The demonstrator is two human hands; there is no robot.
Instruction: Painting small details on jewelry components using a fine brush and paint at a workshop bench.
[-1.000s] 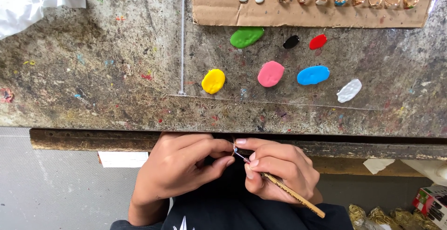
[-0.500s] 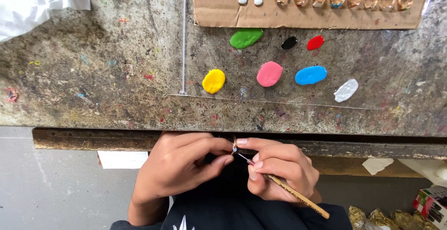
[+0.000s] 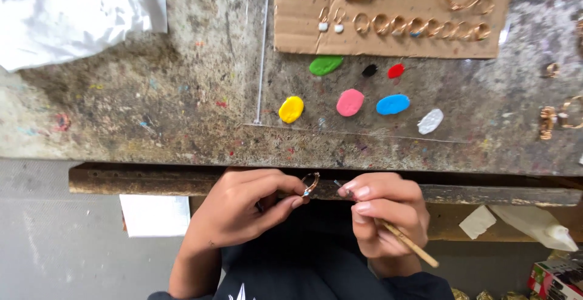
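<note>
- We see the left hand (image 3: 243, 212) with its grip pinched on a small gold ring (image 3: 310, 184), just below the edge of the tabletop (image 3: 152, 112).
- The right hand (image 3: 385, 215) has its grip tight on a thin brush (image 3: 408, 244). The brush tip sits just beside the ring.
- On the tabletop we see paint blobs: yellow (image 3: 291, 109), pink (image 3: 350, 102) and blue (image 3: 392, 104).
- A cardboard piece (image 3: 303, 14) holds more gold rings.

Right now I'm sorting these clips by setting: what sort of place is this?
Probably a small craft workshop for painting jewellery. A paint-stained workbench carries dabs of coloured paint, a cardboard sheet holds gold rings, and the left hand pinches a ring near the right hand and its fine brush.
</note>
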